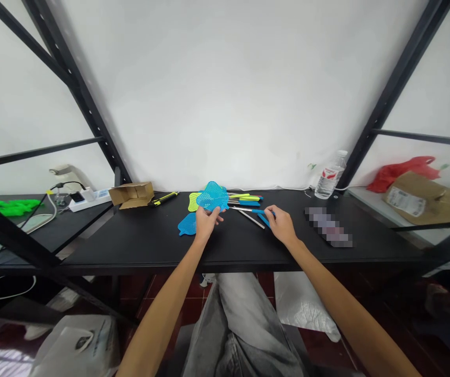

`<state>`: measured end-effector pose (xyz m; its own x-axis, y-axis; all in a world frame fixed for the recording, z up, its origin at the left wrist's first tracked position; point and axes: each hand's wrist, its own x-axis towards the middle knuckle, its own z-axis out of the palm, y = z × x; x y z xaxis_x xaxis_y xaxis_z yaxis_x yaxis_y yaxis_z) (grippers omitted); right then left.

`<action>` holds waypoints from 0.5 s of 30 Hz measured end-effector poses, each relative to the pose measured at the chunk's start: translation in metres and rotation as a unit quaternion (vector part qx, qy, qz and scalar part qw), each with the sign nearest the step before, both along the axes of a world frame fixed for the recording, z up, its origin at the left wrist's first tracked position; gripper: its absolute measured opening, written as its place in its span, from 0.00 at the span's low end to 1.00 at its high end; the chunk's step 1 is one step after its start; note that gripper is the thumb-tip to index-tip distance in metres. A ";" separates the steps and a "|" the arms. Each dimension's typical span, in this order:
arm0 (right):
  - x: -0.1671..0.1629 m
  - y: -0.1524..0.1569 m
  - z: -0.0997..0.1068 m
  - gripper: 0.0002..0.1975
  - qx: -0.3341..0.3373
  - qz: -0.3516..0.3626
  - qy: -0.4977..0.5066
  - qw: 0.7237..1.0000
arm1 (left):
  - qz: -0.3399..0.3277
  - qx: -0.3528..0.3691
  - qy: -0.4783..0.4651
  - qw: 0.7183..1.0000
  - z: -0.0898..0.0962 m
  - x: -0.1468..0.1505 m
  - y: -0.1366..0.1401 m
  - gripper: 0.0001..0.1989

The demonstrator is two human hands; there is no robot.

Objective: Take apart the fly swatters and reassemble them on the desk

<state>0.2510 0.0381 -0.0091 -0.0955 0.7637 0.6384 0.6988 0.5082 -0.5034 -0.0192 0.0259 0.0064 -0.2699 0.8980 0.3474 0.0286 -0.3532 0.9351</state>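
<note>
Our left hand (206,224) pinches the swatter (212,193) by its head (219,195) over the tabletop (232,243); its handle (258,211) is grasped in our right hand (282,225). We seem to be adjusting the handle; the next move calls for steadiness at both ends.

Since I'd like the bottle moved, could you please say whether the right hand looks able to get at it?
Probably yes: bare tabletop lies between the right hand and the bottle, though the hand holds a blue handle.
</note>
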 end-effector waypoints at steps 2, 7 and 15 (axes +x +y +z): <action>0.000 0.000 0.000 0.17 0.004 0.004 -0.001 1.000 | -0.005 -0.015 -0.042 0.999 0.000 -0.001 0.002 0.22; 0.000 -0.001 0.001 0.18 0.004 0.011 0.002 1.000 | 0.004 -0.040 -0.146 0.989 -0.003 -0.008 0.009 0.21; 0.001 -0.002 0.002 0.18 0.000 0.033 0.000 0.999 | -0.038 -0.077 -0.191 0.978 -0.003 -0.011 0.011 0.20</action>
